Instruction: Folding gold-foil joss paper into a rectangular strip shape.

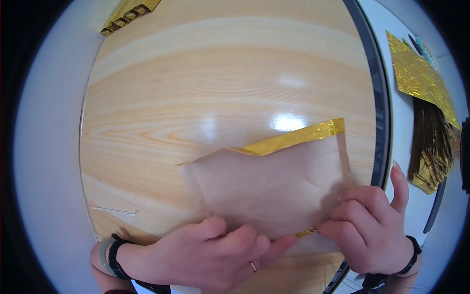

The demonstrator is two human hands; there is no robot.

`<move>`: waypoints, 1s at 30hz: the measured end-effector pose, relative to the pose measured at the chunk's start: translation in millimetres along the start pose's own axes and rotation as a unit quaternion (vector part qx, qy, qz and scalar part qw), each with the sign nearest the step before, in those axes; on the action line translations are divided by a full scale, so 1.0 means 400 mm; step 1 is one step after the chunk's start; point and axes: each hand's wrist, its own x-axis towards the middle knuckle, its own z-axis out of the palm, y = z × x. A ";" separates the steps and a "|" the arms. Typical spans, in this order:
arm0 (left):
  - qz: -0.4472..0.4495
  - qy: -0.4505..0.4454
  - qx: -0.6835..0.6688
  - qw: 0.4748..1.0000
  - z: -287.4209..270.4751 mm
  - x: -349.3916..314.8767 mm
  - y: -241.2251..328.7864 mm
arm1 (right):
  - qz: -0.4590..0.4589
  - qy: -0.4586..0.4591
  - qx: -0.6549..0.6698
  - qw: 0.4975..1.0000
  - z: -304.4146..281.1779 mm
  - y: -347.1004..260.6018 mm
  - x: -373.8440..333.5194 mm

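Gold-faced sheet (269, 191), one, lower centre of the frame, laid on the pale wood-grained tabletop (225, 78) with its plain tan back upward, so the metallic face shows only at two margins: a folded gold strip (296, 139) along the upper edge, broadest at its right end, and a small gold sliver (307, 232) at the lower edge. Right hand (369, 228), lower right: thumb and finger closed on the sheet's lower edge beside the sliver, little finger raised clear; the pinch appears meant to control that margin closely. Left hand (205, 252), lower centre, dark band at the wrist: fingers bent along the same edge, one digit reaching to the sliver; whether it pinches or merely presses cannot be told, the underside being hidden. The two hands, close together at the near edge, probably serve to keep it even and the sheet from sliding. Thin white strip (115, 211), lower left, lying apart from the sheet. Folded gold pieces (128, 15), upper left corner, grouped side by side, seemingly set out of the working area. Loose gold sheet (421, 73), upper right, overlapping a pile of brown-and-gold folded pieces (431, 147), both beyond the dark table edge (383, 112), presumably for easy reach.
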 end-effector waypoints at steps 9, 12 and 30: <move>0.001 -0.016 -0.003 1.000 0.002 -0.007 -0.006 | 0.099 0.108 0.157 0.977 -0.057 0.078 -0.033; 0.017 -0.018 -0.011 1.000 -0.004 -0.007 -0.013 | 0.020 0.044 0.158 0.986 -0.052 0.079 -0.035; 0.005 -0.024 -0.003 1.000 0.006 -0.020 -0.015 | 0.099 0.023 0.150 0.983 -0.034 0.003 -0.019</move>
